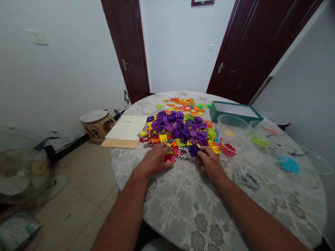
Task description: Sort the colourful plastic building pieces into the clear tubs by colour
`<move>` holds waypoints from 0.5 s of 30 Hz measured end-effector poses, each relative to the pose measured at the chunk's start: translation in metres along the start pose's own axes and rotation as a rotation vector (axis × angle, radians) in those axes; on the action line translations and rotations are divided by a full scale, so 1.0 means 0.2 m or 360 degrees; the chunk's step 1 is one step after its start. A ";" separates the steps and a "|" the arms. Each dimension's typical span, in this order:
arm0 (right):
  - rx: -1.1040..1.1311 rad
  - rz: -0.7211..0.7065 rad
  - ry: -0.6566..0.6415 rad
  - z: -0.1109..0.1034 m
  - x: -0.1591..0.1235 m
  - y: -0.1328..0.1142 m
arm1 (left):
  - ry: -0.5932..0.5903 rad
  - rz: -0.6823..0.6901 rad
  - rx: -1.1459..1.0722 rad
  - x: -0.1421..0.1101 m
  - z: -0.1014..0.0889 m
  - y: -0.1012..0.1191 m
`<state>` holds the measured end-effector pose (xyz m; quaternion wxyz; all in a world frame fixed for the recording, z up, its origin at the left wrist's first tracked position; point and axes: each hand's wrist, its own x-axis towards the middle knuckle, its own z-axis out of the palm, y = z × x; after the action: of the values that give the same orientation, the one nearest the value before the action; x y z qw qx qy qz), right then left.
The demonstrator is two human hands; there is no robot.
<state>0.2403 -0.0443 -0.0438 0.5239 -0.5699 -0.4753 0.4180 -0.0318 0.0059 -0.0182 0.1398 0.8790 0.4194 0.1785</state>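
A big heap of plastic building pieces, mostly purple with yellow, orange, green and red among them, lies in the middle of the table. At its near edge my right hand pinches a dark purple toothed piece between thumb and fingers. My left hand rests at the heap's front left, its thumb and fingers apart beside a red piece. Between the two hands lies a grey-white square frame piece.
Clear plastic tubs hold sorted pieces on the right, including blue ones. A green box stands behind them. Paper sheets lie at the left edge. Orange pieces spread behind the heap. A stool and a fan stand left.
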 end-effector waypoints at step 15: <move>-0.0183 -0.0124 -0.0035 0.02 -0.01 0.00 | 0.0254 0.0003 0.0044 0.08 0.09 -0.04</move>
<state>0.2354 -0.0448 -0.0440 0.5011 -0.5754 -0.5260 0.3756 -0.0207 0.0217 -0.0346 0.0936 0.8643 0.4306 0.2425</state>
